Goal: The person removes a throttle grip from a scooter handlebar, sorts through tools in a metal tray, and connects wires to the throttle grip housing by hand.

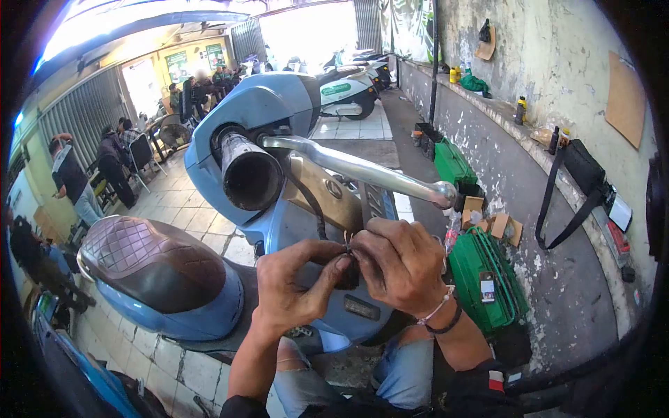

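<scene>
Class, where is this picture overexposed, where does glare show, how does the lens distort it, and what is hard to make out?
Head view: the far doorway is washed-out white; head view: glare streaks the silver lever; head view: the ledge bends and the corners go black; head view: wires between left hand and right hand are too fine to trace.

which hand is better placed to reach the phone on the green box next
Likely the right hand: it's nearer the phone than the left hand, though both hold thin wires.
</scene>
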Demonstrator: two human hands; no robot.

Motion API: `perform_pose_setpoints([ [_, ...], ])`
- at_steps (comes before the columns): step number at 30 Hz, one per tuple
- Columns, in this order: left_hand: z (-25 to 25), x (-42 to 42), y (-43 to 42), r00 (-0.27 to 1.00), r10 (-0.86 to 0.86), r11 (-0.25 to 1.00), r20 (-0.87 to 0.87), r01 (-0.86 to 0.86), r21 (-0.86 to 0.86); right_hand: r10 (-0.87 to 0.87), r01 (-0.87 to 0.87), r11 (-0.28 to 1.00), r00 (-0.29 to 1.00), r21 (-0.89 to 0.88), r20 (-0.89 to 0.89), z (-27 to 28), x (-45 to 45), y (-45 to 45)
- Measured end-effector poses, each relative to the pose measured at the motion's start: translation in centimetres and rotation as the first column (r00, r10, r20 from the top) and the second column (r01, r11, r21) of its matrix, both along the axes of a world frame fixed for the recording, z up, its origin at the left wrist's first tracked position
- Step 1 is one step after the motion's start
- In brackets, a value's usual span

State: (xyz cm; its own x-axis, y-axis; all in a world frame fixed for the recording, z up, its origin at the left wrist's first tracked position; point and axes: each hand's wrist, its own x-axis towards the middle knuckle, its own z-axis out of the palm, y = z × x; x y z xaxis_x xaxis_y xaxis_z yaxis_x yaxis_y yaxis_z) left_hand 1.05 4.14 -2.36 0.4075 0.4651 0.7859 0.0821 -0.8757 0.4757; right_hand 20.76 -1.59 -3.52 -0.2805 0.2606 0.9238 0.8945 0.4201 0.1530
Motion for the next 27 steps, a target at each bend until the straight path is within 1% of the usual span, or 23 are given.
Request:
perform_pose_setpoints([
  [1,0.1,-0.1,0.0,1.000,0.001,1.000,-0.013,-0.001,-0.016,0.001,-0.001,1.000,1.000,0.002,0.002,0.2,-0.1,-0.1],
  [2,0.0,-0.1,0.1,1.000,0.001,1.000,-0.012,-0.001,-0.015,0.025,-0.027,0.998,0.999,-0.051,-0.048,0.4,-0.3,-0.3],
  [3,-0.1,0.0,0.1,1.000,0.022,1.000,-0.020,-0.021,0.016,0.045,-0.055,0.993,0.994,-0.105,-0.100,0.5,-0.5,-0.4],
  [4,-0.3,0.0,0.3,0.999,0.042,0.998,-0.026,-0.040,0.049,0.044,-0.054,0.993,0.994,-0.103,-0.099,0.4,-0.5,-0.3],
  [6,-0.6,0.1,0.6,0.999,0.032,0.998,-0.026,-0.030,0.051,0.083,-0.112,0.981,0.980,-0.160,-0.179,-0.2,-0.5,-0.2],
  [8,-0.8,0.2,0.6,0.999,0.023,0.998,-0.026,-0.022,0.053,0.092,-0.117,0.982,0.982,-0.149,-0.168,-0.3,-0.4,-0.3],
  [10,-0.7,0.3,0.3,1.000,0.020,0.999,0.019,-0.021,0.034,0.102,-0.123,0.983,0.983,-0.134,-0.156,-0.4,-0.5,-0.4],
  [12,-0.9,0.2,0.6,0.999,0.009,0.999,0.033,-0.011,0.046,0.154,-0.193,0.967,0.963,-0.164,-0.223,-0.3,-0.6,-0.6],
  [16,-1.2,0.3,0.8,0.999,-0.006,0.996,0.045,0.002,0.087,0.162,-0.203,0.971,0.946,-0.123,-0.279,-0.9,-0.8,-0.6],
  [17,-1.3,0.4,0.9,0.999,-0.008,0.996,0.043,0.004,0.086,0.167,-0.217,0.969,0.927,-0.116,-0.337,-0.8,-1.0,-0.8],
  [18,-1.4,0.5,1.0,0.999,0.006,0.993,0.037,-0.011,0.121,0.172,-0.230,0.967,0.904,-0.108,-0.391,-0.8,-1.1,-1.0],
  [19,-1.4,0.6,1.1,0.999,0.021,0.987,0.034,-0.026,0.158,0.171,-0.229,0.967,0.906,-0.109,-0.388,-0.8,-1.3,-1.1],
  [21,-1.6,0.6,1.3,0.998,0.055,0.984,0.025,-0.058,0.171,0.328,-0.397,0.912,0.853,-0.098,-0.405,-1.0,-1.6,-1.5],
  [22,-1.6,0.6,1.3,0.996,0.088,0.980,0.010,-0.089,0.181,0.396,-0.473,0.865,0.848,-0.166,-0.352,-0.7,-1.9,-2.5],
  [23,-1.7,0.6,1.3,0.996,0.091,0.980,0.013,-0.092,0.179,0.397,-0.474,0.864,0.849,-0.169,-0.349,-0.8,-1.6,-2.7],
  [25,-1.6,0.5,1.1,0.996,0.033,0.992,0.085,-0.043,0.116,0.533,-0.611,0.777,0.765,-0.148,-0.363,-1.0,-0.8,-3.0],
  [26,-1.6,0.4,0.8,0.996,0.034,0.993,0.085,-0.044,0.111,0.417,-0.518,0.852,0.761,-0.077,-0.498,-1.3,-0.4,-2.7],
  [27,-1.4,0.3,0.5,0.996,0.029,0.998,0.086,-0.034,0.056,0.417,-0.519,0.851,0.762,-0.082,-0.496,-0.8,-0.2,-2.3],
])
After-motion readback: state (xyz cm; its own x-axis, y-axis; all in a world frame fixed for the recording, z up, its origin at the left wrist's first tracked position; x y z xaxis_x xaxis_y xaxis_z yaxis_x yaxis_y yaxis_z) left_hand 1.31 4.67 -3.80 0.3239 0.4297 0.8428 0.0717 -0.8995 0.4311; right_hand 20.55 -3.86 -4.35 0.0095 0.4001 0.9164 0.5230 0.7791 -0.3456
